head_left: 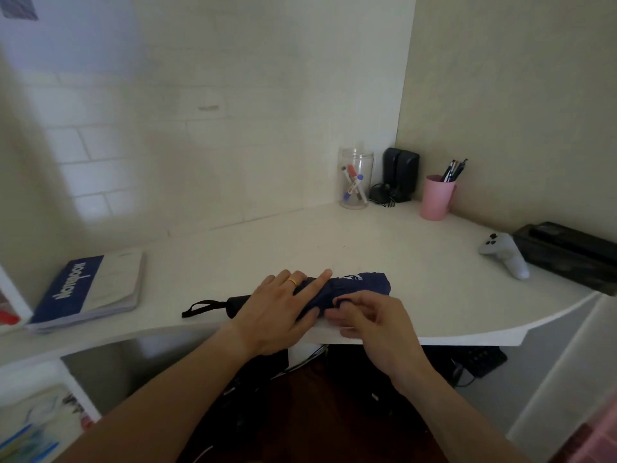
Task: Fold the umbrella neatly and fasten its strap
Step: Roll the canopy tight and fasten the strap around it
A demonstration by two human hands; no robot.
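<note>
a navy umbrella (354,289) lies rolled near the desk (417,295) front edge; left hand (277,309) presses it flat-fingered, right hand (367,315) pinches its strap. light, slippery fabric likely unrolls; best gripped around the bundle's middle.

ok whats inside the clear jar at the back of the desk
The clear jar holds a few markers leaning loosely, with red and blue caps showing. Their labels are too small to read. The jar is see-through, so little inside is covered; I can't tell whether anything small lies at its bottom.
</note>
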